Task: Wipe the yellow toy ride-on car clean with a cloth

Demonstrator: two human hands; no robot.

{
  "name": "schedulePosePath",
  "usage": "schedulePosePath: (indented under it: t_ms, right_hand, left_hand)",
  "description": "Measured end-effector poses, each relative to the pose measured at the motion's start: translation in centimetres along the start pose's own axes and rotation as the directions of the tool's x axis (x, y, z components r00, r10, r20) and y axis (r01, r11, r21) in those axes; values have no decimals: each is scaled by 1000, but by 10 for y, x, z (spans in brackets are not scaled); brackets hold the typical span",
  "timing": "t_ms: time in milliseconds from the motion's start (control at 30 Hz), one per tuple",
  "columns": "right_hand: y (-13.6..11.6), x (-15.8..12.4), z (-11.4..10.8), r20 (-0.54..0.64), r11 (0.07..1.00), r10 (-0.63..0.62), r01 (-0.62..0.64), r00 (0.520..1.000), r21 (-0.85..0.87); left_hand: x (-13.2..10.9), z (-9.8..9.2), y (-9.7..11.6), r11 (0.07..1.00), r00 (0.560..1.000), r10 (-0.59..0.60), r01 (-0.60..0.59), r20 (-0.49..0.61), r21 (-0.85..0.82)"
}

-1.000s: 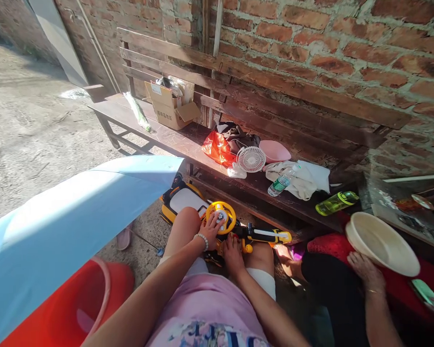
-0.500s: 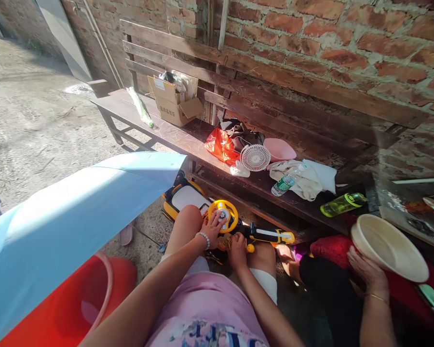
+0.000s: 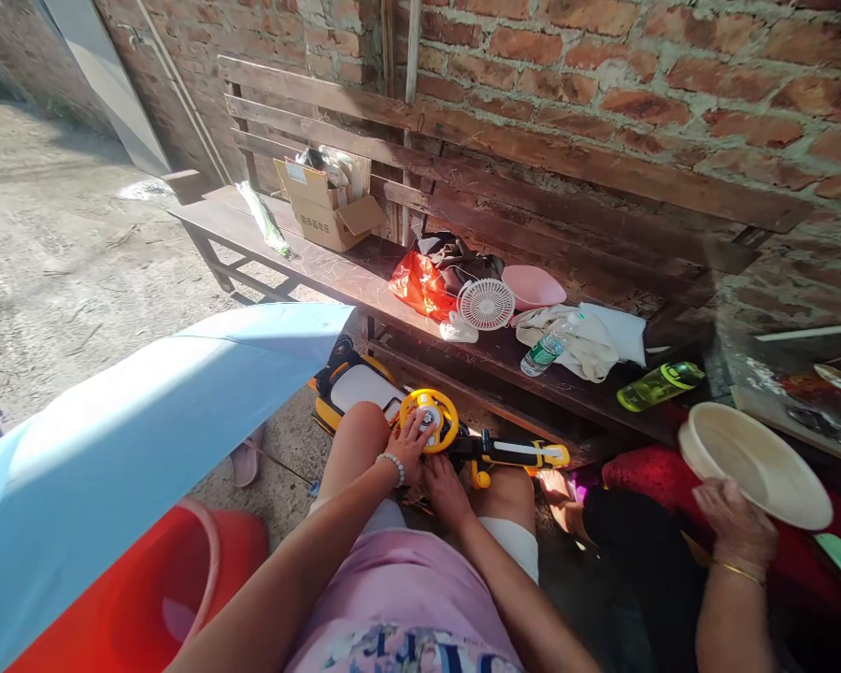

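A toy steering wheel (image 3: 449,411), yellow with a pale round hub, sits on a black and yellow ride-on toy (image 3: 364,391) by my knees. My left hand (image 3: 407,449), with a beaded bracelet at the wrist, is closed over the wheel's left side, fingers reaching onto the hub. Just under the rim, my right hand (image 3: 449,495) has curled fingers at the toy's underside; the wheel and shadow hide what they grip. Right of it, a yellow knob (image 3: 482,479) hangs below a black and yellow bar (image 3: 525,454) with a white stripe.
A wooden bench (image 3: 308,271) holds a cardboard box (image 3: 322,210), a small fan (image 3: 486,304) and bottles. At left are a blue sheet (image 3: 182,374) and a red bucket (image 3: 245,551). On the right, another person's hand (image 3: 735,523) holds a cream basin (image 3: 757,467).
My right hand has shifted left and down, its fingers now further under the wheel. My left hand stays on the wheel. The other person's hand has moved slightly along the basin.
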State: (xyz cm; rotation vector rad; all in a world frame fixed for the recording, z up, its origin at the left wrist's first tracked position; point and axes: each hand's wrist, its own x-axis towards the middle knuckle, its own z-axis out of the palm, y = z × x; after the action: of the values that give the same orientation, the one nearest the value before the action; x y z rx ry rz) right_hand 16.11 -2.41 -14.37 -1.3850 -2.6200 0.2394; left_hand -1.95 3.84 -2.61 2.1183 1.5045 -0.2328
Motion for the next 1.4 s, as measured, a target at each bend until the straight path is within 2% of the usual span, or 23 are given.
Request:
schedulePosePath:
  t_ms: [133,300,400,500,567,633,733,867,933,1100,1233,1333,1400]
  right_hand:
    - [6,0,-4,43,994,101,-98,994,-53]
    - [-4,3,-12,186,995,79,-65,979,-81]
    - [-12,-1,-19,294,992,123,-116,948,-40]
    - [-15,-8,-30,367,974,219,-228,904,-19]
    - [-14,-10,-40,306,955,289,-295,907,-28]
    - [-12,-8,-49,181,935,355,-352,917,-48]
    - [-8,-2,-55,53,902,429,-425,902,-72]
    - [-2,0,-43,64,861,508,-505,859,-61]
    - [3,-4,-32,48,859,513,-512,857,-34]
    - [10,-15,-20,-52,917,398,-399,916,-24]
    - [-3,-9,-15,16,988,156,-156,988,-12]
    - [-16,4,-5,23,998,-11,10,1000,56]
    - [-20,13,1,20,997,-43,42,999,67]
  left_hand:
    - [-3,-4,2,1000,1000,-7,7,7,20]
    - [-4,-7,3,999,1000,-12,11,25,37]
    - [-3,-6,3,999,1000,-12,11,26,38]
    - [-2,-5,2,1000,1000,-8,7,27,20]
    - [-2,-4,2,1000,1000,-2,2,12,15]
    - [-3,-4,2,1000,1000,-1,1,4,10]
    - [-4,-4,3,1000,1000,-6,6,13,1]
    - [-5,-6,4,1000,1000,-5,5,24,-1]
    - [-5,-7,4,1000,1000,-3,4,23,-8]
    - [-4,-6,3,1000,1000,-4,5,30,-19]
    - [-3,-4,3,1000,1000,1,-1,14,-12]
    - [-3,-4,2,1000,1000,-7,8,24,-25]
    - [-3,-4,2,1000,1000,-11,12,27,-28]
